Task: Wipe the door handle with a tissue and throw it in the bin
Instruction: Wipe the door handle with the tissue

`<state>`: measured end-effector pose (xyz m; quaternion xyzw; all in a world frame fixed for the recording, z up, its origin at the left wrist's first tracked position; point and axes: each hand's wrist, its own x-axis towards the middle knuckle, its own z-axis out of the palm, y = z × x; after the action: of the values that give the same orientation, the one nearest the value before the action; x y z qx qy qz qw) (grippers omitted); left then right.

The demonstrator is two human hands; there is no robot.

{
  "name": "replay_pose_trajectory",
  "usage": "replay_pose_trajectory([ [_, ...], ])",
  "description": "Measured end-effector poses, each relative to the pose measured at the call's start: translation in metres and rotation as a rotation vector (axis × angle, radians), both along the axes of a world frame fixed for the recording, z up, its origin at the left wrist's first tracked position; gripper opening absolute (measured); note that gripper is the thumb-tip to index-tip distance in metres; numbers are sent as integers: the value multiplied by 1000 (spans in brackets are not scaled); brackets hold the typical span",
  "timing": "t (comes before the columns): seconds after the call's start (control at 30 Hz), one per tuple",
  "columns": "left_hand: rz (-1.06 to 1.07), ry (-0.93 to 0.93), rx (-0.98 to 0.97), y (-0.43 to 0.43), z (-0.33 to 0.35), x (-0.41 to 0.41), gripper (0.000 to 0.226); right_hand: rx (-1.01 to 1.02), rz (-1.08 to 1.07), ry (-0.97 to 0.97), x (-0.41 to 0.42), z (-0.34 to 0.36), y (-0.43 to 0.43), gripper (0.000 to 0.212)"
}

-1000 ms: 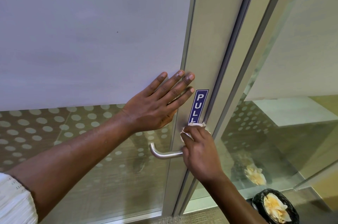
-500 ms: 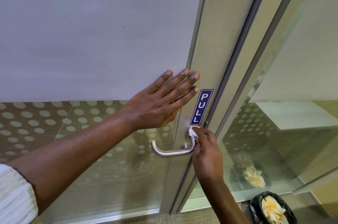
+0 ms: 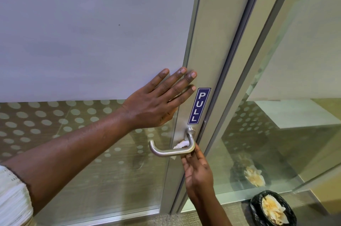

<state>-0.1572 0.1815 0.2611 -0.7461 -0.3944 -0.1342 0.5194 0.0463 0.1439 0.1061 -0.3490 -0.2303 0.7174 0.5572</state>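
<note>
A silver lever door handle (image 3: 166,151) sticks out of the grey metal door frame (image 3: 212,50), just below a blue PULL sticker (image 3: 199,105). My right hand (image 3: 198,174) reaches up from below and pinches a small white tissue (image 3: 180,145) against the back of the handle near its bend; the tissue is mostly hidden by the lever and my fingers. My left hand (image 3: 156,103) lies flat, fingers spread, on the frosted glass door beside the frame, above the handle. A bin (image 3: 273,209) with a black liner stands on the floor at the lower right.
The bin holds crumpled yellowish-white tissues (image 3: 272,211), and its reflection (image 3: 253,176) shows in the fixed glass panel to the right. The door's lower glass carries a dotted film (image 3: 55,124). Carpeted floor runs along the bottom.
My right hand has slid the tissue down from the top of the handle's base to the underside of the lever near its bend. My left hand has stayed flat on the door.
</note>
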Motion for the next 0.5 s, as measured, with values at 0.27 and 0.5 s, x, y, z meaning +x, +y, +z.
replay_pose_trajectory([
  [0.27,9,6,3,1,-1,-1,70,893,125,-1329,-15,-53,-18,70],
  [0.5,12,19,15,2,0,-1,70,1011,-16,-1639,-41,-61,-2,74],
])
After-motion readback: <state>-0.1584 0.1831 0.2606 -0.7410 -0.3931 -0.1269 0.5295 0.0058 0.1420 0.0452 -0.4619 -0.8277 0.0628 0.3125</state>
